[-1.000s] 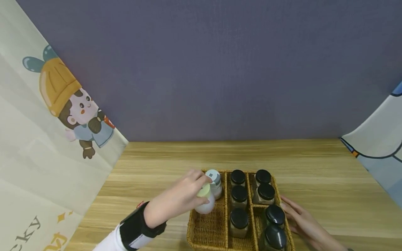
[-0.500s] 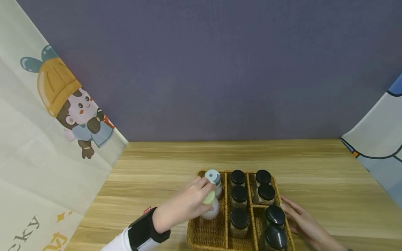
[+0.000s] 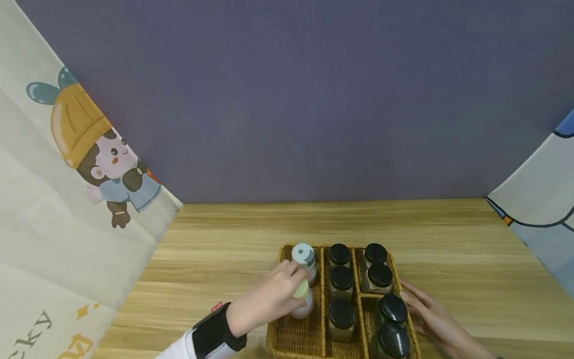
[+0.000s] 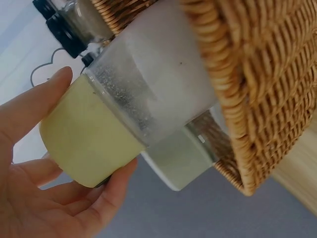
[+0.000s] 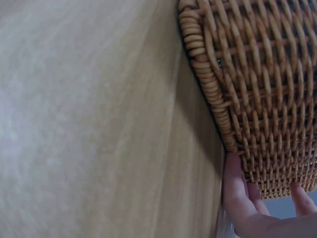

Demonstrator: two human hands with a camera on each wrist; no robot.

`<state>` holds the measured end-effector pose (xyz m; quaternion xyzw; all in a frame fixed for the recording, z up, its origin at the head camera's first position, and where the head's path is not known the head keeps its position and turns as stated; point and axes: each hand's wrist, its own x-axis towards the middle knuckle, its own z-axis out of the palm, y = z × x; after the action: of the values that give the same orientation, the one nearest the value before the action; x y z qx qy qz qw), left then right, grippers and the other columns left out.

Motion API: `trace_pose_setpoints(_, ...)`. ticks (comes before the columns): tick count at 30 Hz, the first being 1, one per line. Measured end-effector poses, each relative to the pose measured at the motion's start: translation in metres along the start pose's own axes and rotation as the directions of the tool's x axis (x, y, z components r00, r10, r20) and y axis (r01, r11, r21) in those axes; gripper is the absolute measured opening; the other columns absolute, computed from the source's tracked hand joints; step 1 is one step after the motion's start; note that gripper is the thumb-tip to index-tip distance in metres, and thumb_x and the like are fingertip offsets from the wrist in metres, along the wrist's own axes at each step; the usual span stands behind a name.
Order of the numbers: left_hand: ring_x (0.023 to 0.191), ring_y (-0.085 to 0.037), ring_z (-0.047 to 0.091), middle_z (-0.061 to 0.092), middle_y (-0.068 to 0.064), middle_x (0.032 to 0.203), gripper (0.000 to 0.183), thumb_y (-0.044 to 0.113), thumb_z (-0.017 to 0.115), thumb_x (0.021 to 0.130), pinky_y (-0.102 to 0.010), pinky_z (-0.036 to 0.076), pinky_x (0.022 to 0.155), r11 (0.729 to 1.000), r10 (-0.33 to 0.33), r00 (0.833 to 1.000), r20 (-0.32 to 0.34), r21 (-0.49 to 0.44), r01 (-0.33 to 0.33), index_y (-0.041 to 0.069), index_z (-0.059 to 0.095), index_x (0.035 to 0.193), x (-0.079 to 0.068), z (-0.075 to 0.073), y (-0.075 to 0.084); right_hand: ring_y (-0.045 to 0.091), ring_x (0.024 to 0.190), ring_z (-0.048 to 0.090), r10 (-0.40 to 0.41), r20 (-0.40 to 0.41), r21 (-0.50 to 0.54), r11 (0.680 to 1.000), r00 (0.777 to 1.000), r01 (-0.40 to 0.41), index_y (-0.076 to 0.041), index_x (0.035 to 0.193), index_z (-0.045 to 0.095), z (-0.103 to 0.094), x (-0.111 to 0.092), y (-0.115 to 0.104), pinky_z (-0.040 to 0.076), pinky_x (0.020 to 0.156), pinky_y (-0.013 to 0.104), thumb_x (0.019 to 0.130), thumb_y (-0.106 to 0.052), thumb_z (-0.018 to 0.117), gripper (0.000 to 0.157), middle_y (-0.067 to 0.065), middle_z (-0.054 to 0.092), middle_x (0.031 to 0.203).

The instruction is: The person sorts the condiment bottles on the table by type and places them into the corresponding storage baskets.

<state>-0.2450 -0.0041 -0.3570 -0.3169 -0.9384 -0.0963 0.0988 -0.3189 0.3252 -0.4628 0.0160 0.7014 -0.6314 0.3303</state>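
Observation:
My left hand (image 3: 274,295) holds a seasoning jar (image 4: 158,69) by its pale yellow-green lid (image 4: 89,131), with thumb and fingers around the lid. White powder fills the jar, which stands upright in the left compartment of a woven basket (image 3: 296,341). Just behind it in that compartment is a second jar with a whitish-grey lid (image 3: 303,253). On the opposite side, my right hand (image 3: 430,316) rests against the basket's outer wall. In the right wrist view its fingers (image 5: 235,186) lie along the wicker, low near the table.
Black-lidded jars (image 3: 342,277) stand in the middle compartment, and more black-lidded jars (image 3: 392,307) fill the two right compartments. Under the basket is a wood-grain table (image 3: 215,239). A dark panel (image 3: 332,99) rises behind, with a printed cloth (image 3: 40,199) at the left.
My left hand has brought the yellow-lidded jar right and toward me, down into the left compartment, away from the whitish-lidded jar. The right hand has stayed at the basket's side.

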Motion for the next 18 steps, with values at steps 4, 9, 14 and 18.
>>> trace_pose_setpoints(4,0.083,-0.013,0.049,0.054,-0.004,0.095,0.035,0.023,0.069,0.075,-0.016,0.043,0.067,1.0,-0.004,1.0,0.019,0.024,0.004,0.005,0.058,0.103,0.0,0.004,-0.001,0.027,0.105,0.051,-0.001,-0.003,0.003,1.0,1.0,0.001,-0.006,0.142,0.007,0.0,0.001,0.0,0.048,0.08,0.048,0.09,-0.043,0.043,0.073,0.032,0.012,0.139)
trace_pose_setpoints(9,0.082,-0.013,0.049,0.054,-0.004,0.094,0.035,0.025,0.07,0.075,-0.019,0.045,0.068,0.998,-0.004,0.999,0.034,0.057,0.002,0.005,0.058,0.101,0.0,0.007,-0.001,0.027,0.105,0.051,-0.003,-0.005,-0.002,1.0,1.0,0.003,-0.006,0.142,0.006,0.0,-0.001,0.001,0.048,0.08,0.048,0.09,-0.043,0.043,0.073,0.032,0.011,0.139)
trace_pose_setpoints(14,0.082,-0.013,0.049,0.055,-0.004,0.094,0.034,0.024,0.07,0.074,-0.018,0.045,0.068,0.998,0.001,1.0,0.027,0.055,-0.003,0.006,0.058,0.101,0.0,0.011,-0.001,0.027,0.106,0.05,0.003,-0.009,0.004,1.0,1.0,-0.003,-0.007,0.142,0.007,0.001,-0.001,0.0,0.048,0.08,0.047,0.09,-0.043,0.043,0.074,0.031,0.009,0.14)
trace_pose_setpoints(18,0.08,-0.012,0.048,0.055,-0.004,0.094,0.036,0.025,0.07,0.074,-0.015,0.043,0.065,0.999,-0.008,0.999,0.044,0.044,0.006,0.006,0.058,0.102,0.0,0.012,-0.001,0.028,0.106,0.05,-0.005,-0.015,0.006,1.0,1.0,0.005,-0.006,0.142,0.008,0.001,0.0,0.001,0.048,0.08,0.047,0.09,-0.043,0.044,0.073,0.032,0.01,0.14)
